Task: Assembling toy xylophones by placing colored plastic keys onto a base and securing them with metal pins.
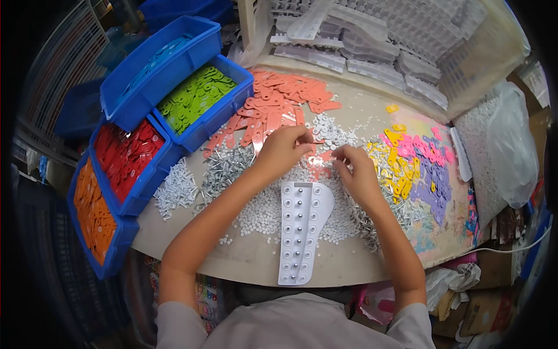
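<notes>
Two bare hands are working near the middle of the frame, over a round table (349, 256) strewn with small parts. The left hand (283, 148) is pinching a salmon-coloured flat tag (315, 141) between thumb and fingertips, its fingers closed on the strip's end. The right hand (356, 168) is curling its fingers together just right of it; whether they are gripping anything I cannot tell. Just below both hands a white moulded tray (302, 230) with rows of round sockets is lying lengthwise toward the lower centre. White round caps (261, 212) are spreading around the tray, and silvery screws (224, 168) are heaping to its upper left. A pile of salmon tags (279, 99) is lying above the hands. Yellow, pink and purple tags (421, 163) are sitting at centre right. Blue bins (145, 122) holding green, red and orange tags are lining the left side.
</notes>
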`<action>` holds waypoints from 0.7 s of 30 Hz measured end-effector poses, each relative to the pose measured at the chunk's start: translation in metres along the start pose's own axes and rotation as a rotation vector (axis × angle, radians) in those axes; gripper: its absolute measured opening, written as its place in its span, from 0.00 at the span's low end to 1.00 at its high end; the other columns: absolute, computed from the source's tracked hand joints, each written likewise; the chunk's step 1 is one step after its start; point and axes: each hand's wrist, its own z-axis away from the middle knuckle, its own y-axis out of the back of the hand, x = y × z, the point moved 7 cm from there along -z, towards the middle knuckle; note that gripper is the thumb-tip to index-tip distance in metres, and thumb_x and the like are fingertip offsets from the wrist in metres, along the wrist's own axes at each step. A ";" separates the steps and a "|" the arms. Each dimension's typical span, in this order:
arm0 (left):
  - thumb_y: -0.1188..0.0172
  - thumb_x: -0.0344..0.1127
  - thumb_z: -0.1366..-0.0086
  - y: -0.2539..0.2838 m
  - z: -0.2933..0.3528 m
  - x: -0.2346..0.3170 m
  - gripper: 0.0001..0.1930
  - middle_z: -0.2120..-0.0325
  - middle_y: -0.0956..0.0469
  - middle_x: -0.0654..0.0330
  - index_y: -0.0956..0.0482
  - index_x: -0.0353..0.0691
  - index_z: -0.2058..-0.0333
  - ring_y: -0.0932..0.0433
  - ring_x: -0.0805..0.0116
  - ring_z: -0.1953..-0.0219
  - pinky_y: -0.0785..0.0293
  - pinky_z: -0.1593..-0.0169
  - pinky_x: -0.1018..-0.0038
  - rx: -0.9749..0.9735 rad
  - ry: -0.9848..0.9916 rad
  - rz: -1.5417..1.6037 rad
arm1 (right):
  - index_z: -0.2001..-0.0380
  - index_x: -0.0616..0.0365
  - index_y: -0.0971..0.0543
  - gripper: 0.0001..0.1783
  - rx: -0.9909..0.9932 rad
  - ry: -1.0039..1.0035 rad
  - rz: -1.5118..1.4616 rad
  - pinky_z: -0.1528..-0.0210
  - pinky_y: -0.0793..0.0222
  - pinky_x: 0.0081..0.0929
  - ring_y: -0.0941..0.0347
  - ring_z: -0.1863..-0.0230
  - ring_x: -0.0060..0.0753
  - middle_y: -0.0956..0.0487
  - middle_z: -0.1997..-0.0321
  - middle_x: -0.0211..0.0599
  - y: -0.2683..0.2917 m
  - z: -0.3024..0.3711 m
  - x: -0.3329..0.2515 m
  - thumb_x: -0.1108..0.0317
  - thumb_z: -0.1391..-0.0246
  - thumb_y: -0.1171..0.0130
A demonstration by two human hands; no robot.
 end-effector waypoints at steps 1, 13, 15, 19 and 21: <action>0.35 0.29 0.41 0.008 0.013 0.000 0.10 0.70 0.18 0.59 0.17 0.36 0.60 0.24 0.70 0.68 0.27 0.62 0.68 -0.058 0.088 0.160 | 0.63 0.59 0.20 0.06 -0.040 -0.015 -0.127 0.54 0.31 0.35 0.26 0.59 0.40 0.21 0.67 0.39 0.003 0.009 -0.010 0.74 0.45 0.37; 0.36 0.28 0.39 0.007 0.097 -0.005 0.05 0.70 0.24 0.60 0.19 0.35 0.65 0.25 0.70 0.68 0.28 0.62 0.73 -0.154 0.060 0.093 | 0.64 0.62 0.21 0.05 -0.097 0.008 -0.155 0.55 0.30 0.33 0.26 0.61 0.40 0.23 0.66 0.40 -0.027 0.047 -0.028 0.74 0.45 0.38; 0.37 0.27 0.39 0.008 0.098 -0.009 0.05 0.70 0.24 0.60 0.20 0.34 0.65 0.25 0.71 0.70 0.28 0.64 0.75 -0.080 0.110 0.129 | 0.65 0.61 0.21 0.05 -0.031 0.061 -0.109 0.55 0.31 0.33 0.26 0.60 0.41 0.23 0.65 0.40 -0.025 0.048 -0.033 0.75 0.45 0.38; 0.36 0.27 0.39 0.009 0.101 -0.011 0.05 0.71 0.24 0.61 0.20 0.34 0.65 0.26 0.73 0.72 0.29 0.66 0.76 -0.048 0.154 0.178 | 0.65 0.60 0.21 0.04 -0.017 0.130 -0.075 0.56 0.32 0.34 0.28 0.61 0.41 0.24 0.66 0.40 -0.023 0.048 -0.040 0.75 0.45 0.38; 0.36 0.27 0.39 0.010 0.102 -0.011 0.04 0.73 0.24 0.63 0.20 0.35 0.65 0.26 0.76 0.73 0.29 0.67 0.76 -0.044 0.244 0.111 | 0.66 0.60 0.22 0.04 -0.023 0.185 -0.032 0.57 0.33 0.36 0.29 0.62 0.43 0.24 0.66 0.40 -0.023 0.048 -0.045 0.76 0.46 0.38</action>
